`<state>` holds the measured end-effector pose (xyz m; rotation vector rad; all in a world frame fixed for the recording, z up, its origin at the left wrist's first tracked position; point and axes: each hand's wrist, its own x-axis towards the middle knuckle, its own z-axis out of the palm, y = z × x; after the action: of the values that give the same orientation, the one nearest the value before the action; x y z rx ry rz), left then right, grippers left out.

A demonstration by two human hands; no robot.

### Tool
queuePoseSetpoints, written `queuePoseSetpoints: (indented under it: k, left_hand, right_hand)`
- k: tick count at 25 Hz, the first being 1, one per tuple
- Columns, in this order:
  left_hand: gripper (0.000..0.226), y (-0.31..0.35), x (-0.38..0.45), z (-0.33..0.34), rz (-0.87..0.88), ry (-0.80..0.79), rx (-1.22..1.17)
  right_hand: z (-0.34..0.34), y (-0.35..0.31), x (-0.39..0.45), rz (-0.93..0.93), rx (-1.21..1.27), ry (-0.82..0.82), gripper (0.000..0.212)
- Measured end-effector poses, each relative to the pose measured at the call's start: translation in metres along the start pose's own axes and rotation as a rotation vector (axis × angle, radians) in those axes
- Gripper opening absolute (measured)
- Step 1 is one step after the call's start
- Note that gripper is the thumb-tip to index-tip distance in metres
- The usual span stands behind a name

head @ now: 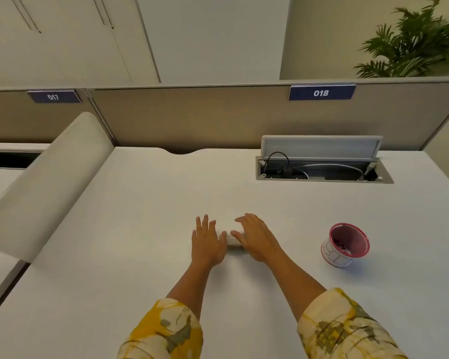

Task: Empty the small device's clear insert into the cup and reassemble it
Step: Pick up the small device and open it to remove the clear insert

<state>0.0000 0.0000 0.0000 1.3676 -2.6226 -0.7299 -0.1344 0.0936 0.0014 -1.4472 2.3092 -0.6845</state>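
1. One small white device (233, 240), low and flat, lying on a white desk (145, 208) near its middle, mostly hidden between two hands; clear insert not discernible.
2. Left hand (207, 243) flat, palm down, just left of the device, fingers straight and slightly spread, thumb touching the device's left end; nothing gripped.
3. Right hand (257, 238) arched over the device's right part, fingers loosely curled and spread, thumb reaching toward the left thumb; resting on the device rather than closed around it, though actual grip cannot be told.
4. Two bare forearms, each ending in a yellow and cream patterned sleeve (163, 332) at the bottom edge.
5. One cup (345, 244), red inside with a white outer wall, upright on the desk well to the right of the hands, small dark bits at its bottom.
6. One open cable hatch (322, 165) set into the desk further back on the right, lid raised, black and white cables inside.
7. Two blue number signs on the tan partition: "018" (321, 93) and "017" (53, 96).
8. One green plant (415, 40) at upper right.
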Motion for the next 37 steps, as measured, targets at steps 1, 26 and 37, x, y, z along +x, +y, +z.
queuePoseSetpoints:
  k: [1,26,37]
  left_hand:
    - [0.058,-0.003,-0.001,0.003,-0.002,-0.018,0.016]
    - [0.023,0.003,-0.016,0.028,-0.317,-0.072,-0.681]
    - [0.025,0.044,-0.03,0.033,-0.342,-0.28,-1.248]
  right_hand:
    - [0.003,0.001,0.0,-0.004,0.014,-0.026,0.051]
    - [0.031,0.0,-0.022,0.129,-0.09,-0.05,0.045]
    - [0.015,0.013,-0.052,0.325,0.594,0.131,0.067]
